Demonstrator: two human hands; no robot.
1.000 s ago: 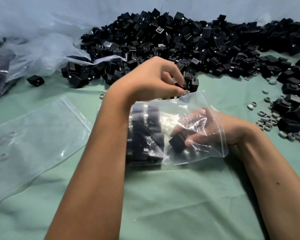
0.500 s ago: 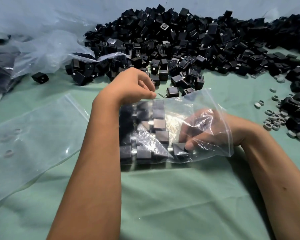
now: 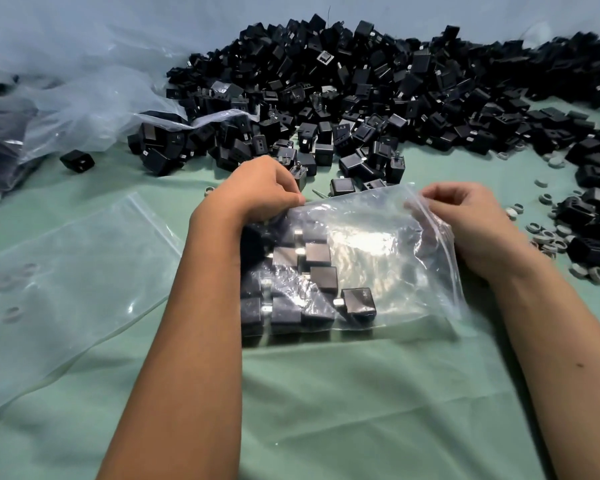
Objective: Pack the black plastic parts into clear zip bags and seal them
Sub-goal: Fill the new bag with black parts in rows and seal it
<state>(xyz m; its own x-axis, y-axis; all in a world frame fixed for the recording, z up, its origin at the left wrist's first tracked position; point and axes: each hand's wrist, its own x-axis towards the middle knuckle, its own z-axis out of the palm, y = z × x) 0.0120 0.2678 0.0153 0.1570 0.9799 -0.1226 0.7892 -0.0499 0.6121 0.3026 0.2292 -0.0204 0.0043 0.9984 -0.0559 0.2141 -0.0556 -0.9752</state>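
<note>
Pale green cloth covers the table point(image 3: 343, 403), creased in long soft folds toward the near edge. A clear plastic zip bag point(image 3: 388, 258) lies on it between the two forearms, its mouth turned to the right, with rows of small black plastic box-shaped parts point(image 3: 321, 278) packed flat in its left half. The left hand point(image 3: 257, 192) is curled over the bag's far left corner and pinches the film there. The right hand point(image 3: 471, 220) pinches the zip strip at the bag's far right corner, fingers bent round it. Behind the bag a large loose heap of the same black parts point(image 3: 378, 95) spreads across the far side of the table to the right edge. Small grey rings point(image 3: 548, 233) lie scattered on the cloth beside the right hand. An empty clear zip bag point(image 3: 63, 282) lies flat to the left, and crumpled translucent plastic sheeting point(image 3: 70, 109) bunches at the far left. A pale blue-grey surface point(image 3: 118, 22) rises behind everything.
</note>
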